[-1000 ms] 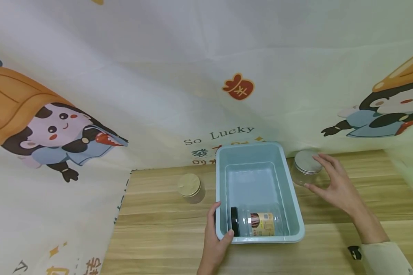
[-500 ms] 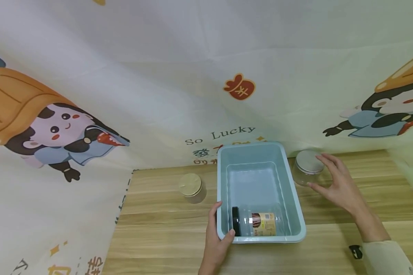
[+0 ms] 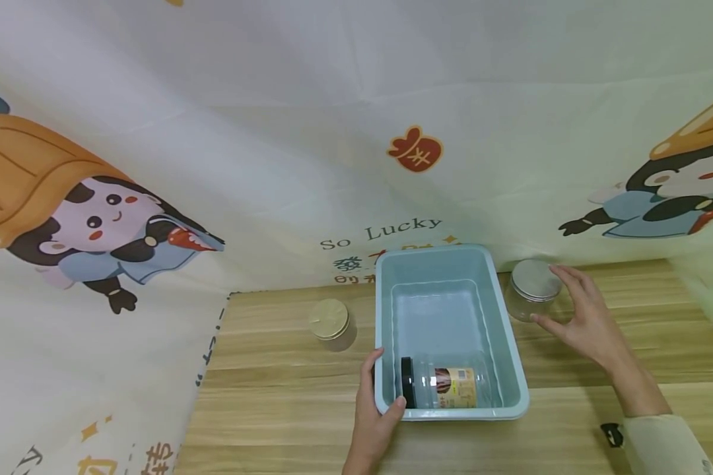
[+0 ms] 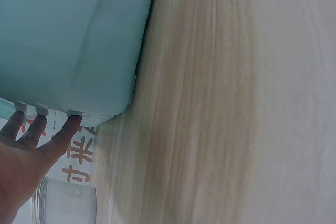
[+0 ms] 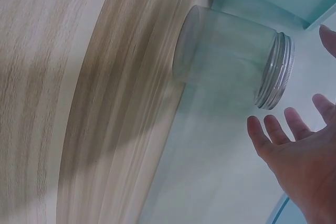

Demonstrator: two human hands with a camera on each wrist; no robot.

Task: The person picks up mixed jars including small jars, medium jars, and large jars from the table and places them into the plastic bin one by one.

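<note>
Left hand (image 3: 375,415) grips bin (image 3: 504,346) at its near left corner: thumb over rim, fingers against outer wall. Right hand (image 3: 588,326): fingers parted, thumb wide — just short of silver-lidded jar (image 3: 533,290), upright by table's (image 3: 273,396) back edge. Black-lidded jar (image 3: 451,386) lies along bin's near edge; gold-lidded jar (image 3: 333,323) stands left.

Fingers (image 4: 65,134) touching blue bin (image 4: 60,40) (lidded jar (image 4: 71,203) nearby).
</note>
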